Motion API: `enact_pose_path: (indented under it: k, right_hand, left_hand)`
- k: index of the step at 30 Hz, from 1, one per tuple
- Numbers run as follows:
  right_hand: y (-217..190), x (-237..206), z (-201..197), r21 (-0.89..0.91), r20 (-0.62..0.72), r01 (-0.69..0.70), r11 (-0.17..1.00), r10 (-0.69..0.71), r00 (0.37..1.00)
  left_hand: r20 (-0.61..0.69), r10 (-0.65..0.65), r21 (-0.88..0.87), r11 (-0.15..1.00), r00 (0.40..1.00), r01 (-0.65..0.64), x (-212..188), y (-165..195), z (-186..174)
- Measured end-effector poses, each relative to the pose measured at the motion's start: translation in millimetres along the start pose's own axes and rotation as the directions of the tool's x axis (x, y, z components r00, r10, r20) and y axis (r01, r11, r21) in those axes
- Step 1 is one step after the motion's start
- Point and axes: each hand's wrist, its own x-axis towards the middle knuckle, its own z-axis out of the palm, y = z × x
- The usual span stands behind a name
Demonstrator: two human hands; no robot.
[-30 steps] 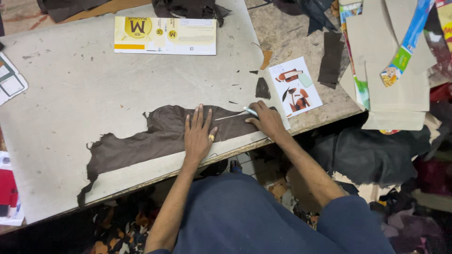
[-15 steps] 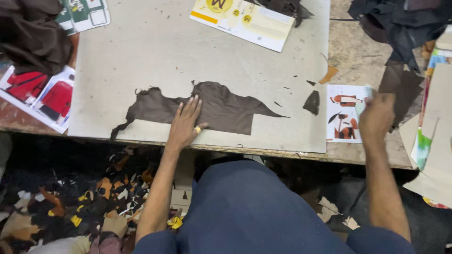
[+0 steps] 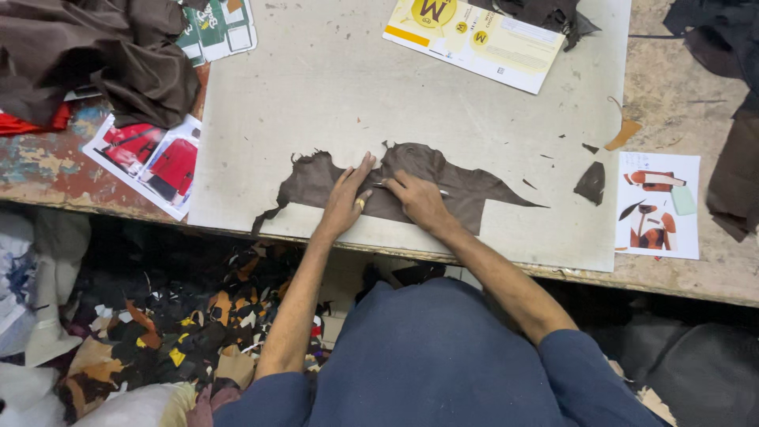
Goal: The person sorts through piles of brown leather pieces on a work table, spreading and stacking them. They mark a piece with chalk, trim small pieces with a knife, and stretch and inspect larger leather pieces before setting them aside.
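Right hand point(image 3: 419, 199) came back onto brown leather piece point(image 3: 411, 186), clamped on thin tool (mostly hidden); left hand point(image 3: 345, 202) flat, fingers apart.

L hand point(image 3: 345, 202) lies flat, palm down, fingers stretched fwd & slightly spread, ring on one finger. R hand point(image 3: 417, 199) just beside it, fingers curled in a pinch grip, knuckles up. Both forearms bare, reaching in over tabletop's near edge, sleeves pushed to elbows.

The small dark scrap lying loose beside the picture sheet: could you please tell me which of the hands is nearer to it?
Right. The right hand rests on the brown leather piece, well left of the scrap; the left hand lies farther left still.
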Motion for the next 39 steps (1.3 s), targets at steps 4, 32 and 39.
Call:
enact_pose_path:
  k: [4,32,39]
  right_hand:
    - [-4,11,10,-0.072,0.048,0.021,0.997,-0.017,0.999]
    - [-108,-5,53,0.313,-0.026,-0.754,0.577,0.799,0.600]
    - [-98,20,90,-0.008,-0.015,-0.772,0.636,0.772,0.636]
  left_hand:
    - [0.014,-0.118,-0.111,0.987,0.993,0.119,1,1,-3]
    - [-0.155,0.088,0.126,0.990,0.984,-0.069,35,-47,-28]
    - [-0.178,0.089,0.074,0.994,0.980,-0.077,32,-51,-25]
